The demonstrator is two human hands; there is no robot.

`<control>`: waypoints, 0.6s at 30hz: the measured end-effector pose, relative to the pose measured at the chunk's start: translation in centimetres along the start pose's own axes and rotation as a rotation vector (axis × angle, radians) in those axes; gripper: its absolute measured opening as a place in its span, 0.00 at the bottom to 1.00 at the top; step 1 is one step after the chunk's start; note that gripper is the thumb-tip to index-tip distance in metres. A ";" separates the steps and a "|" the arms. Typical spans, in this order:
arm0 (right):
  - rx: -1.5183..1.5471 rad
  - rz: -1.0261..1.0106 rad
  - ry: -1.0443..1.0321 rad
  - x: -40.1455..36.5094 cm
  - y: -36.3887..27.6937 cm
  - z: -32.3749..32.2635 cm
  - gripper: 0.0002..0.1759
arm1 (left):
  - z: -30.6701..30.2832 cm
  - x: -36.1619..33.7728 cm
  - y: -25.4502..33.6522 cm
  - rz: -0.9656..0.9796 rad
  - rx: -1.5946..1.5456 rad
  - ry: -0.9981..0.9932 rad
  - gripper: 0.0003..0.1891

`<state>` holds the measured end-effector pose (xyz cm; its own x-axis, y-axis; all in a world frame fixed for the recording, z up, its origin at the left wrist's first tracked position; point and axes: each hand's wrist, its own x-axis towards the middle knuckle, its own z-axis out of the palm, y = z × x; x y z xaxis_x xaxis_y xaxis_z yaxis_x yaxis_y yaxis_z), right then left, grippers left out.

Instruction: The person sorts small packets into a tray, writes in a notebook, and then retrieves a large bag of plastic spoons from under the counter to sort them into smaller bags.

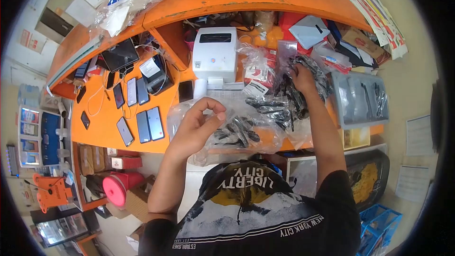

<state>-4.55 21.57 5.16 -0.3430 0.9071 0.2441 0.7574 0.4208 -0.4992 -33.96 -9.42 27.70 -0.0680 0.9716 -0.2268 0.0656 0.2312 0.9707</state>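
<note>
My left hand (199, 125) is raised over the left part of a clear plastic bag (268, 135), its fingers curled with the thumb near the index finger; whether anything small is between them cannot be made out. Black items in clear wrapping (239, 132) lie in that bag. Farther right, my right hand (303, 78) reaches into a heap of black wrapped items (315, 71), its fingertips partly hidden among them. More black packets (272, 109) lie between my hands.
A white label printer (214, 54) stands behind my left hand. Several phones (155, 123) lie on the orange desk (102, 130) at the left. At the right is a grey tray (353, 97) with black items. A red and white packet (259, 68) sits beside the printer.
</note>
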 end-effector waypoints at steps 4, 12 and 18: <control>0.243 -0.050 0.318 -0.4 1.5 -2.2 0.14 | 1.1 0.7 -0.8 0.048 0.024 0.025 0.11; 1.304 0.428 0.621 -3.7 -7.8 -11.3 0.16 | 6.7 5.2 -3.1 0.412 0.438 0.128 0.24; 1.500 0.500 0.314 -6.6 -12.6 -10.0 0.24 | 11.6 11.4 -3.2 0.450 0.405 0.069 0.26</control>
<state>-6.28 10.11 18.18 0.0240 0.9916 -0.1271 -0.5109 -0.0971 -0.8541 -23.40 1.49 21.13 -0.0088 0.9761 0.2172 0.4755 -0.1870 0.8596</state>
